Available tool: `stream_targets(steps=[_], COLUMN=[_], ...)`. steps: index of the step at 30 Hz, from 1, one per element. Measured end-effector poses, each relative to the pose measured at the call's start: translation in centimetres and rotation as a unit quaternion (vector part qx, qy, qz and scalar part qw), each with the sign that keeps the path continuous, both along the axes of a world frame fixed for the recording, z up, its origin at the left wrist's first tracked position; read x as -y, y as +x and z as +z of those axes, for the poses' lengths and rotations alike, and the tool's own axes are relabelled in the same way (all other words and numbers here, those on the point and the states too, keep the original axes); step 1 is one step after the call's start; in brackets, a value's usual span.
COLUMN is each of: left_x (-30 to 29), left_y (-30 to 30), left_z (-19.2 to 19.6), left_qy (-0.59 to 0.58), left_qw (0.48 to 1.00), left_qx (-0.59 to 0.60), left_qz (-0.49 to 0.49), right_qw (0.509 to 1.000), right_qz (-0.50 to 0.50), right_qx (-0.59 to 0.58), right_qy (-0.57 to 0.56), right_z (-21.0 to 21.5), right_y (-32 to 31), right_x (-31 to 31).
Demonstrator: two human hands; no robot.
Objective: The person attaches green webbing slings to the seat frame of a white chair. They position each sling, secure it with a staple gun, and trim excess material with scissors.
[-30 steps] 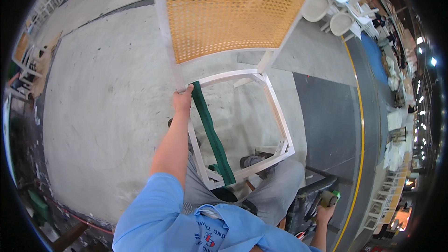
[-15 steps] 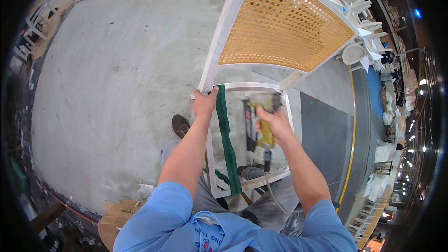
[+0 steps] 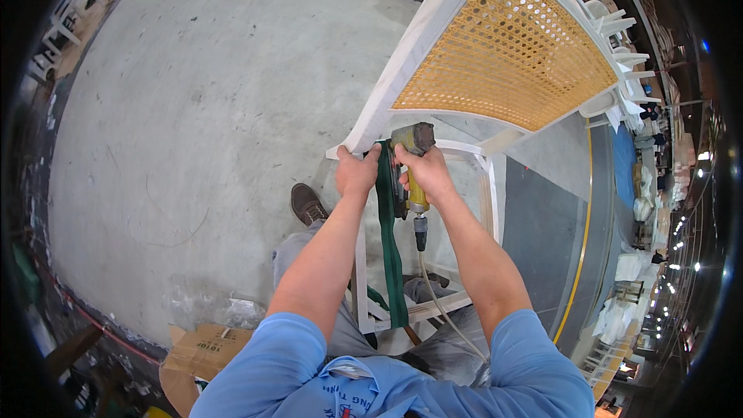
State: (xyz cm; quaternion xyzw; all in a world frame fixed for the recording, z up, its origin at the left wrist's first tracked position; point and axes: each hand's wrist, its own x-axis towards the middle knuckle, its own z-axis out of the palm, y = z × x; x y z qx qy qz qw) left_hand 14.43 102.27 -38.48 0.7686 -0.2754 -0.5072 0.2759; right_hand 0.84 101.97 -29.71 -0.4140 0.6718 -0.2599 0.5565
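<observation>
At my left fingertips: my left hand (image 3: 358,173) is clamped on the rear corner of the chair frame (image 3: 412,54), thumb against the green strap (image 3: 392,263); the fingers underneath are hidden.
Just right of them: my right hand (image 3: 428,173) is wrapped round the handle of the yellow-and-black air tool (image 3: 418,195); I cannot tell whether its nose touches the strap.
Strap and tool: I'd judge it best to press the strap end flat and straight on the rail, hold the tool square and steady, and keep my left thumb out from under its nose.
Strap count: one long one, running from beside my left thumb toward my lap; whether the green bit under its near end belongs to it, I cannot tell.
Tool count: one, with one hose (image 3: 432,292) trailing below my right fingers.
Cane panel (image 3: 503,46): one, beyond both hands.
Box (image 3: 203,356): one of cardboard, well left of my fingers, nearer my body.
</observation>
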Motion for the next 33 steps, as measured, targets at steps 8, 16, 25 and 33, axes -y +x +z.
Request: stream_targets(steps=[8,16,25,33], left_x=[-0.1,-0.4,-0.5,-0.4], left_y=[0.0,0.3,0.8,0.4], left_z=[-0.9,-2.4,-3.0,-3.2], left_qy=[-0.020,-0.082,-0.097,-0.113], left_qw=[1.000,0.995,0.987,0.986], left_qx=[-0.011,-0.053,-0.126,-0.121], left_qz=[-0.005,0.016,-0.025,0.029], right_qw=[1.000,1.000,1.000,0.999], right_qz=[-0.006,0.008,0.004,0.010], right_qx=[-0.020,-0.026,-0.021,-0.011], right_qy=[-0.012,-0.013,-0.012,-0.030], right_z=[-0.2,-0.1,-0.4,-0.8], right_y=[0.2,1.4,1.4,1.6], right_x=[-0.3,-0.5,-0.8,-1.4])
